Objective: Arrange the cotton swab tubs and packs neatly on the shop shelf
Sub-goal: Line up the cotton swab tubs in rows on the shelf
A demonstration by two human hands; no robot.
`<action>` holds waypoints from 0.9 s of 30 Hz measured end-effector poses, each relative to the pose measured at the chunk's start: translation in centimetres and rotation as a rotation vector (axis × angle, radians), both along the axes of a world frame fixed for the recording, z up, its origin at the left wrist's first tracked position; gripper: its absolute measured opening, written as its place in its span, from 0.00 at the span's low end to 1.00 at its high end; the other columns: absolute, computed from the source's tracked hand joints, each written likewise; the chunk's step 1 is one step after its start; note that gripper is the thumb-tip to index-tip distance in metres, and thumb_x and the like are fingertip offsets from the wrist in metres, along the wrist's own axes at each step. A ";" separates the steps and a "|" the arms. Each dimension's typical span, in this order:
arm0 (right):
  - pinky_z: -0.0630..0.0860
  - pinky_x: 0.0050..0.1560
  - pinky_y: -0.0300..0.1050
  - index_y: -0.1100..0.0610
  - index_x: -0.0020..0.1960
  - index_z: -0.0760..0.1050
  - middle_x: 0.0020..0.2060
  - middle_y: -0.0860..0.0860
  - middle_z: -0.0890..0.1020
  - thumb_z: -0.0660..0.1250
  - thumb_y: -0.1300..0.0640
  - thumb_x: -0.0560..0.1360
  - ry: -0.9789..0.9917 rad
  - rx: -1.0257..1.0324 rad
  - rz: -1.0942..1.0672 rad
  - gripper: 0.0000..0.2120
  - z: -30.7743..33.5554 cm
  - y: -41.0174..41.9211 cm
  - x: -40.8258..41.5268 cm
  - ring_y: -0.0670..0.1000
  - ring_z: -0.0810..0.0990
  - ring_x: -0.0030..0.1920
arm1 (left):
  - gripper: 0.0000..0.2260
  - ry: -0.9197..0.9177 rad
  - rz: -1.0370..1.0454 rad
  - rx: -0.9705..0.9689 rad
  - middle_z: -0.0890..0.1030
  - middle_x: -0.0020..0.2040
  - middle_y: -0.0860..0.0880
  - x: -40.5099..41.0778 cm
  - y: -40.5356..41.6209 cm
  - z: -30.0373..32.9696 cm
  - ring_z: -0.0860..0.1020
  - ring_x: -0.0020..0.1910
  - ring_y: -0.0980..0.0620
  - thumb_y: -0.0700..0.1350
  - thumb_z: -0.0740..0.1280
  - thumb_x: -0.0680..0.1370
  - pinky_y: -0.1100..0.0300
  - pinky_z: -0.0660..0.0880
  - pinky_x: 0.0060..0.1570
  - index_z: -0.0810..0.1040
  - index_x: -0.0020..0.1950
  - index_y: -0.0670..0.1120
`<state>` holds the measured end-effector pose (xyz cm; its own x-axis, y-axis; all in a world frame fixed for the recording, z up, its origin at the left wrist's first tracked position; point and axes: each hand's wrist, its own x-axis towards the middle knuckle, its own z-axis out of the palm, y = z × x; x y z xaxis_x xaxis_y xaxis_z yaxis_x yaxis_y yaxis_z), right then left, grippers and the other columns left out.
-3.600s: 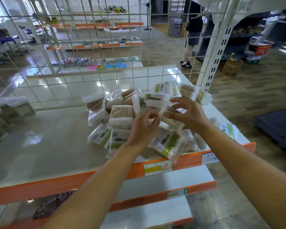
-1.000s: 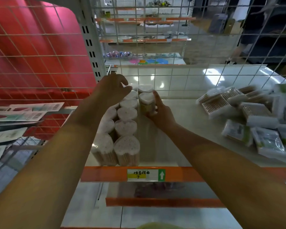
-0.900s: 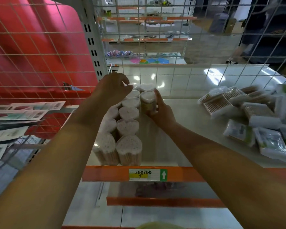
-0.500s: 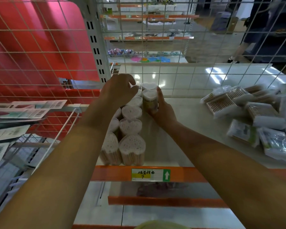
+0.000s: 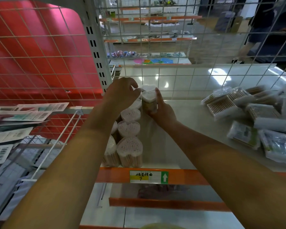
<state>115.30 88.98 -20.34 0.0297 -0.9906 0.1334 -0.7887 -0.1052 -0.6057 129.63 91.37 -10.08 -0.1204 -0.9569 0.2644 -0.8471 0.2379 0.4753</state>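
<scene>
At frame centre the right hand [image 5: 162, 111] grips a heart-lidded tub [image 5: 149, 101] on the shelf [image 5: 172, 146]. The left hand [image 5: 122, 95], fingers curled, hides the rear tubs; its grasp is unclear. Blurred packs [image 5: 248, 116] lie at right, cut off.

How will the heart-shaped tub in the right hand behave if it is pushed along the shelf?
The heart-shaped tub stands taller than it is wide, so a push near its lid would probably tip it. Its clear wall looks smooth, so it may slide easily on the glossy shelf. The right hand wraps it low, which seems a steady grip.
</scene>
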 end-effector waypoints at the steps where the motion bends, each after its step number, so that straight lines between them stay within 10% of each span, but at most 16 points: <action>1: 0.72 0.58 0.56 0.53 0.76 0.38 0.60 0.63 0.76 0.62 0.47 0.77 -0.001 0.001 0.001 0.39 0.0 0.0 0.0 0.62 0.77 0.56 | 0.11 -0.002 0.002 0.001 0.80 0.51 0.47 0.0 0.1 0.0 0.74 0.44 0.53 0.48 0.64 0.77 0.61 0.68 0.45 0.78 0.56 0.44; 11: 0.69 0.62 0.55 0.58 0.75 0.35 0.65 0.61 0.72 0.62 0.51 0.77 -0.052 0.027 0.033 0.41 1.1 1.1 0.4 0.59 0.74 0.60 | 0.12 -0.043 -0.044 -0.005 0.79 0.48 0.50 -1.1 0.8 0.2 0.75 0.46 0.53 0.49 0.65 0.77 0.61 0.68 0.46 0.77 0.56 0.45; 17: 0.70 0.60 0.47 0.59 0.73 0.57 0.65 0.56 0.71 0.63 0.60 0.74 0.032 -0.153 -0.055 0.30 3.5 3.5 -0.8 0.56 0.72 0.63 | 0.14 -0.128 -0.069 -0.015 0.79 0.54 0.47 -3.0 0.8 -0.1 0.77 0.51 0.48 0.51 0.64 0.77 0.58 0.71 0.49 0.76 0.59 0.46; 27: 0.65 0.62 0.40 0.55 0.68 0.68 0.65 0.51 0.73 0.60 0.64 0.73 0.101 -0.139 -0.146 0.23 5.7 5.2 -7.0 0.50 0.70 0.65 | 0.15 -0.238 -0.169 -0.041 0.79 0.58 0.47 -9.8 2.7 0.4 0.76 0.56 0.47 0.50 0.63 0.77 0.54 0.72 0.55 0.75 0.62 0.47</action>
